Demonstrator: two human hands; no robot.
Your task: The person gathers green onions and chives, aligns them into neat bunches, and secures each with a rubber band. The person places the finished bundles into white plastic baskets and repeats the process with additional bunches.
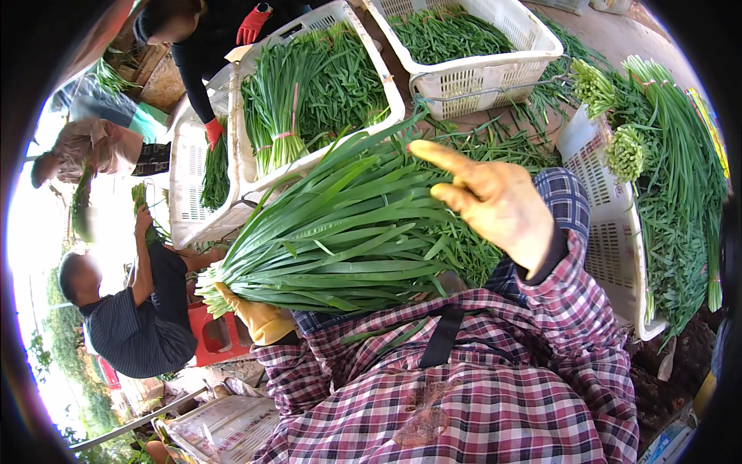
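A large fanned bunch of garlic chives lies across my lap, pale cut ends to the left and leaf tips to the right. My left hand, in a yellow rubber glove, grips it near the cut ends; most of those fingers are hidden under the stems. Over the leaf tips is my right hand, gloved the same way. Its index finger and thumb are spread apart, and I see nothing between them. A small red spot shows at the index fingertip. Loose chives lie below this hand.
White plastic crates of chives stand ahead, another crate beyond. Right of me, a crate holds tied bunches. A person in red gloves reaches into a crate; another person sits on a red stool.
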